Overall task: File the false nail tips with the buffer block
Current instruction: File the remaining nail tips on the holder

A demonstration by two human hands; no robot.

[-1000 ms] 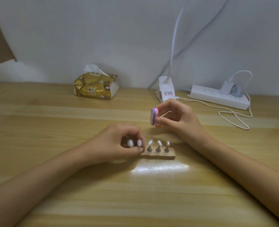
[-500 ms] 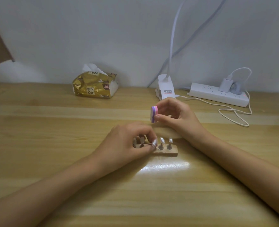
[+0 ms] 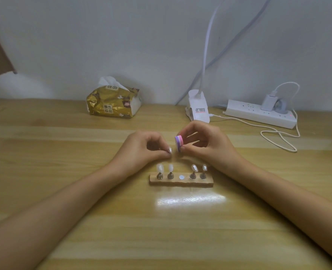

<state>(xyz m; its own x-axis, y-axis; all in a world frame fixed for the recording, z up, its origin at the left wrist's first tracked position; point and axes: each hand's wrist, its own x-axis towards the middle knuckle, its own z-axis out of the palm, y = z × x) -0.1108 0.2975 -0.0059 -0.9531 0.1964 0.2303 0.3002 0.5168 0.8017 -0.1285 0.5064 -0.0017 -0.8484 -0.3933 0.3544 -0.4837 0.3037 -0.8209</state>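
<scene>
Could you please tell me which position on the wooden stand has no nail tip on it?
The middle position: only a bare white disc shows there, while two pegs on each side carry nail tips.

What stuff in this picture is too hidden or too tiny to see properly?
All in the head view:
- The left hand pinches a nail tip; its fingers hide most of the tip's underside.
- The right hand covers the far side of the buffer block.
- The lamp stalk runs off the top edge, so the lamp head is cut off.
- The print on the clip label is too small to read.
</scene>
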